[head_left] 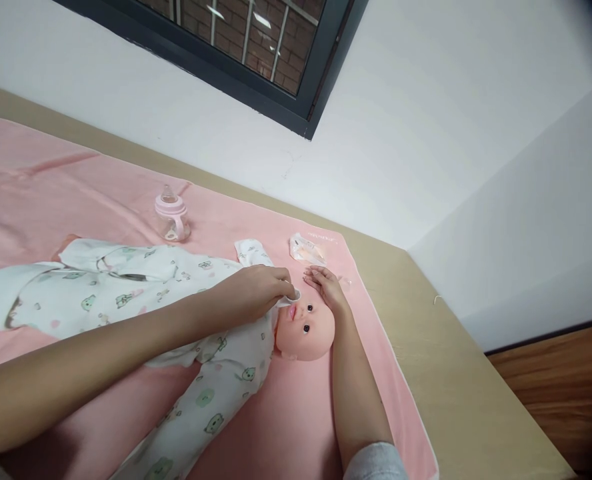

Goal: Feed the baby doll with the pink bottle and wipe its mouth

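Note:
A baby doll (pixel 306 333) in white patterned clothes (pixel 126 280) lies on its back on a pink blanket (pixel 271 427). Pinched in the fingers of my left hand (pixel 263 290) is a small white cloth (pixel 289 300), held at the doll's cheek beside its mouth. My right hand (pixel 329 288) lies against the far side of the doll's head, its fingers stretched out. Close to those fingertips is a small clear plastic packet (pixel 307 249) with something pale orange inside. Part of the doll's neck and chest is hidden behind my left hand and forearm.
A pink-lidded baby bottle (pixel 172 215) with a handle stands on the blanket beyond the doll's body. The blanket covers part of a beige tabletop (pixel 436 373) that meets a white wall (pixel 376 153). Above is a dark-framed window (pixel 256 47); a wood-grain surface (pixel 566 387) is at right.

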The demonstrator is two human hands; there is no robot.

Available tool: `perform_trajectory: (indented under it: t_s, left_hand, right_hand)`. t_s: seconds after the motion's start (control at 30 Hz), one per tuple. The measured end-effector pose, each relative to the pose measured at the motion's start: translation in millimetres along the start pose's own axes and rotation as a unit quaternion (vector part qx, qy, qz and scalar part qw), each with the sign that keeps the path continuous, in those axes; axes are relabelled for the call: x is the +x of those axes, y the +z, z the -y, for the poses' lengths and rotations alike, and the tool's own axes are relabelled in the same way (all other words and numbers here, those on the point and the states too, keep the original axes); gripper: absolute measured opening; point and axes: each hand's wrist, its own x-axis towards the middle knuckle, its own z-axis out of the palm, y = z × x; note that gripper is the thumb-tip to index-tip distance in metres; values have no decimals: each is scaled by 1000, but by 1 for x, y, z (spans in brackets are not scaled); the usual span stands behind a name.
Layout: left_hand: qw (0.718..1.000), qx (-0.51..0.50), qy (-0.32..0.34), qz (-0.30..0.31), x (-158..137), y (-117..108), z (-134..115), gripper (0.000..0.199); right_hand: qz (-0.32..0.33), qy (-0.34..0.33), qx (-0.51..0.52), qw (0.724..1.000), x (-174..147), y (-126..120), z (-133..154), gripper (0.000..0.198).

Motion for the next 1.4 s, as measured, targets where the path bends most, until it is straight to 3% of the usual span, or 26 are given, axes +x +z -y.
perform_trajectory:
  t_s: [0.53,0.87,1.1,1.4]
  left_hand:
    - [1000,2,-10,15,-1,2,3,48]
    - [999,-25,1,-21,0,5,3,55]
    - [995,-89,25,-36,-1,1,-4,50]
    - [996,-79,26,-20,-1,11,2,44]
  right_hand:
    - [2,-2,-13,1000,-1,0,0,31]
    - [-2,1,-18,1000,-3,2,2,30]
    - [-1,0,-18,1000,-2,2,2,30]
    - [-7,4,-18,1000,0,2,1,31]
